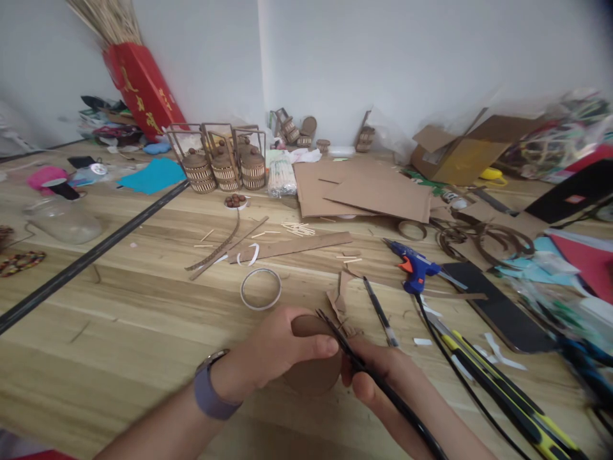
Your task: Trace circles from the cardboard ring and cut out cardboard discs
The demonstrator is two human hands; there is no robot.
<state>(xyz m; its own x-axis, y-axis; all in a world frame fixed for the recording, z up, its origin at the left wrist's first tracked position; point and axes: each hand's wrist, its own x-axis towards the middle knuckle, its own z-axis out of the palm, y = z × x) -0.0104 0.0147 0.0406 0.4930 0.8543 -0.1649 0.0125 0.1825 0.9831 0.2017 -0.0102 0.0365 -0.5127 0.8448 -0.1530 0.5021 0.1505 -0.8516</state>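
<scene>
My left hand [282, 345], with a watch on a purple strap at the wrist, grips a round brown cardboard piece [313, 377] near the table's front edge. The thumb lies over the piece and the fingers curl behind it. In my right hand [383, 377] is a black pointed tool [357, 361], which looks like scissors or tweezers. Its tips reach over the upper right part of the cardboard, close to my left thumb. Torn cardboard scraps [340, 297] lie just beyond the hands.
A tape ring [261, 289] lies ahead of my left hand. Rightward are a pen [380, 313], a blue glue gun [414, 262], a black phone [498, 306] and a yellow-black cutter [507, 390]. Farther back stand small lidded baskets [225, 169], cardboard sheets [359, 188] and an open box [460, 150].
</scene>
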